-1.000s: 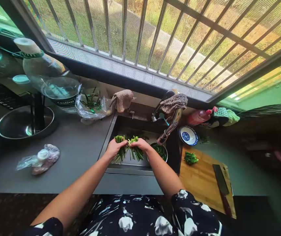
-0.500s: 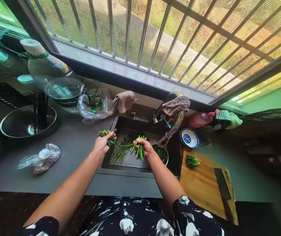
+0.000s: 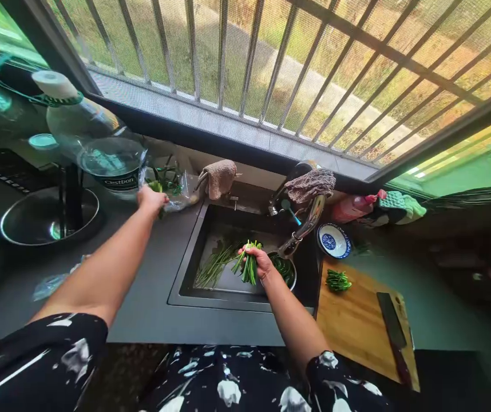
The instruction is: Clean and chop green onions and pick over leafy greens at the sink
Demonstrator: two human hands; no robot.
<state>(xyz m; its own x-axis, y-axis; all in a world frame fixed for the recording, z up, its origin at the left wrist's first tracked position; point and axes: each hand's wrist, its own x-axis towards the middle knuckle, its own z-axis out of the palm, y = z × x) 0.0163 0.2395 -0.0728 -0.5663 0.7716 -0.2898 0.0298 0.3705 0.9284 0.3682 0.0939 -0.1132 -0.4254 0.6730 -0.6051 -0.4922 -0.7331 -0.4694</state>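
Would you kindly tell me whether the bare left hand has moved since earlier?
Yes: the bare left hand has moved left and forward, from over the dark rectangular sink to the clear plastic bag.

A: Light source?
B: Daylight, through a wide mesh-screened window (image 3: 245, 68) with metal bars (image 3: 222, 51); grass (image 3: 174, 28) and pale path (image 3: 297, 64) outside.
A: Below?
B: Grey countertop (image 3: 142, 309), dim at right; dark speckled surface (image 3: 121, 366) past its front edge.

Your hands (image 3: 151, 200): two, left and centre
Cutting board (image 3: 352, 332): one, lower right
Greens bunch (image 3: 337, 280) on it: one, right
Knife (image 3: 390, 320): one, lower right
Cloths (image 3: 220, 178): two, mid-frame
Sink (image 3: 220, 302): one, centre
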